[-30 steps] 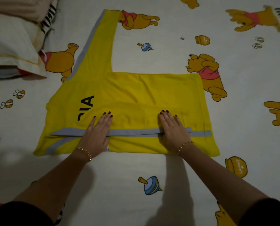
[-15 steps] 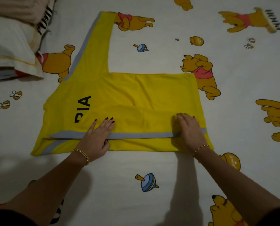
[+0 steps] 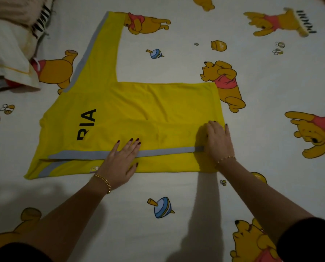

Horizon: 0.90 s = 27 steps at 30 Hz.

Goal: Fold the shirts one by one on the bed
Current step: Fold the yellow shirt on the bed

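The bright yellow shirt (image 3: 139,106) has big black letters (image 3: 87,124) on it. They lie sideways and read "IA", with one more letter half tucked under a fold that looks like an "R". A tiny white tag (image 3: 94,169) sits at the near edge of the shirt, too small to read. Dark writing on the sheet at the far right corner is too blurry to read.

The shirt lies flat in the middle of the bed. Its near side is folded over, so a grey stripe (image 3: 167,151) runs along the fold. One long sleeve (image 3: 105,53) with a grey edge sticks straight out to the far side.

The left hand (image 3: 121,161) lies flat on the fold, fingers straight and spread, holding nothing. The right hand (image 3: 217,142) lies flat at the right end of the stripe, fingers straight and close together, pressing down on the cloth. Each wrist wears a thin gold bracelet (image 3: 104,181).

The white bed sheet (image 3: 176,59) is covered with yellow cartoon bears, honey pots, bees and blue spinning tops. A white pillow (image 3: 4,57) lies at the far left corner, with a black and white striped cloth (image 3: 40,23) just behind it. The light is dim.
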{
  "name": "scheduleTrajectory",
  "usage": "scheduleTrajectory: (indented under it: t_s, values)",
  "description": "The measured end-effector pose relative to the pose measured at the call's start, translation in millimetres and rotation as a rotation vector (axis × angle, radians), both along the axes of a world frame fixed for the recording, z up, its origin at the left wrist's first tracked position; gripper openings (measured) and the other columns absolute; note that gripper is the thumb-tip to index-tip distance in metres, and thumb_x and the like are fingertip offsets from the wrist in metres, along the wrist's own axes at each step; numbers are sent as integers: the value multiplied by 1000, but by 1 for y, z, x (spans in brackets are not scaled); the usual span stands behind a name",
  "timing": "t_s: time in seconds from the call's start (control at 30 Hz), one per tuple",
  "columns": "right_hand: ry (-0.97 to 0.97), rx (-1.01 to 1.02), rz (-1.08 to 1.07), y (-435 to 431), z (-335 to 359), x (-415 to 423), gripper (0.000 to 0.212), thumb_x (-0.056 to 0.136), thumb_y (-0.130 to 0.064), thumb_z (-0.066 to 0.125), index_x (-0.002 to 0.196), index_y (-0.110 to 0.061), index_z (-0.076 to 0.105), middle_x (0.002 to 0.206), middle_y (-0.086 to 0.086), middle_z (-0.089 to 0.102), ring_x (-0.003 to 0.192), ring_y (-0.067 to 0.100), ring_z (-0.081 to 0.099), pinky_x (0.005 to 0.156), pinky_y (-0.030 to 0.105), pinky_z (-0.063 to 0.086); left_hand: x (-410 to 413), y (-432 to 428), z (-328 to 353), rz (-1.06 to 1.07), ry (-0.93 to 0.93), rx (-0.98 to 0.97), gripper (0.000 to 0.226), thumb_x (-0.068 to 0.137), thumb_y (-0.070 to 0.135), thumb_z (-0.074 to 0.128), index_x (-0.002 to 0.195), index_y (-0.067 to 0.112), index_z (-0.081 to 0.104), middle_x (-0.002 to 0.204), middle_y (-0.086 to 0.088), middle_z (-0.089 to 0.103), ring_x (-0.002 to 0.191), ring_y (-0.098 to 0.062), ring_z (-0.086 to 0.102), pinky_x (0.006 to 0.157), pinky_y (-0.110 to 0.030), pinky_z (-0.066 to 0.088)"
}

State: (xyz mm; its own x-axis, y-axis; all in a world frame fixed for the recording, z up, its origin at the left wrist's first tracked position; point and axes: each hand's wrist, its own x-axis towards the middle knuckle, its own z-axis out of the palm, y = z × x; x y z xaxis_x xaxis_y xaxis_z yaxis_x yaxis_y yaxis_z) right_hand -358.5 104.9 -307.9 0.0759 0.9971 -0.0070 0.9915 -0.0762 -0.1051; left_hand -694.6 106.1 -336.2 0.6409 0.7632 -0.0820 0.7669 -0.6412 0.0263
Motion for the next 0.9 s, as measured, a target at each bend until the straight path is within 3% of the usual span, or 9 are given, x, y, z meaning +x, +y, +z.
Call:
scheduleTrajectory:
  t_s: [0.13,0.23,0.3,0.43,0.53,0.6,0.67,0.77,0.9]
  values:
    - [68,-2,325,-46,-3,-47,68,86,-37,40,145,-4,30,153,17,28,143,31,23,117,53,12,-9,-16,1,-66,9,-25,80,84,48,39,149,6,18,157,-7,15,144,-19,15,113,-48,13]
    - [-11,-89,494,-70,-14,-71,82,83,-40,40,151,-3,12,158,14,11,147,28,6,117,49,5,-32,-21,-4,-63,55,10,80,81,33,37,150,6,8,158,-9,9,146,-18,4,115,-45,14]
    - [-84,-79,437,-66,-21,-70,72,84,-30,32,148,-1,18,155,17,21,145,29,17,117,49,11,-49,-18,-6,-27,99,77,80,80,20,38,150,6,1,157,-14,13,146,-21,0,116,-43,7]
    - [-126,-54,176,-51,-30,-35,60,86,-5,36,146,0,28,151,18,31,140,33,29,112,46,16,-68,-9,-4,143,151,153,92,68,-6,71,145,7,21,149,-20,32,136,-37,32,115,-45,-6]
    - [-108,-141,181,-59,-32,-14,65,89,3,40,149,-3,16,157,13,13,145,29,11,114,42,8,-77,-8,-4,359,142,102,105,56,-27,65,146,15,30,149,-20,32,132,-46,33,108,-61,18]
    - [-143,-126,205,-66,-32,-8,58,90,1,28,147,-2,23,155,14,21,143,28,15,112,44,14,-82,-12,-6,395,152,60,108,54,-30,65,145,17,32,148,-19,35,130,-47,37,99,-64,32]
    - [-160,-128,201,-77,-30,-8,61,86,-5,16,144,0,33,151,15,31,139,27,23,109,47,24,-89,-20,-7,357,150,57,111,52,-31,65,145,20,31,148,-17,35,131,-45,37,97,-63,34]
    - [-158,-175,200,-106,-27,-8,60,81,-4,22,137,3,44,143,18,44,131,33,43,99,51,41,-98,-43,-4,303,136,56,117,49,-31,65,145,23,25,148,-15,36,130,-42,39,97,-61,35]
    - [-130,-202,219,-156,-26,-15,60,80,-4,25,139,1,39,144,18,43,131,34,43,99,52,39,-106,-98,-1,291,132,23,119,43,-31,68,143,21,27,146,-17,39,127,-42,43,95,-60,38]
